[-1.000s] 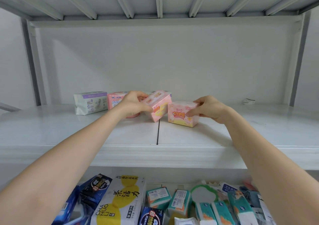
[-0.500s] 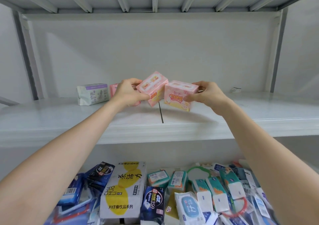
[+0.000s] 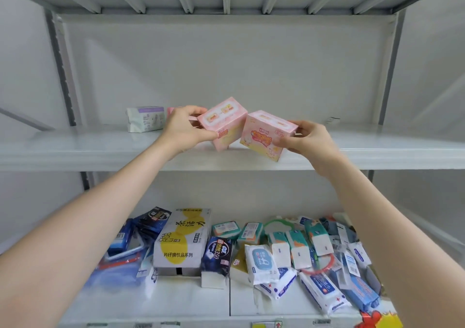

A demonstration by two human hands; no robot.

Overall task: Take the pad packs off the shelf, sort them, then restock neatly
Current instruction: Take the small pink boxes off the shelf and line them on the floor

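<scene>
The left hand [image 3: 185, 128] and right hand [image 3: 305, 142] each hold a pink pack over the shelf [image 3: 75, 149].
Left fingers and thumb curl round the left pink pack [image 3: 224, 123]; right ones curl round the right pink pack [image 3: 266, 136]. Both packs are tipped, side by side. A white pack [image 3: 144, 118] sits further back on the shelf, to the left.

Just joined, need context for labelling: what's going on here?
A person works bare-handed at a shelf unit. The left grip holds the left pink pack and the right grip holds the right pink pack, both tilted, over the upper shelf. A white pack and a third pink pack, mostly hidden behind the left grip, sit on that shelf. The lower shelf holds a jumbled heap of mixed packs.
</scene>
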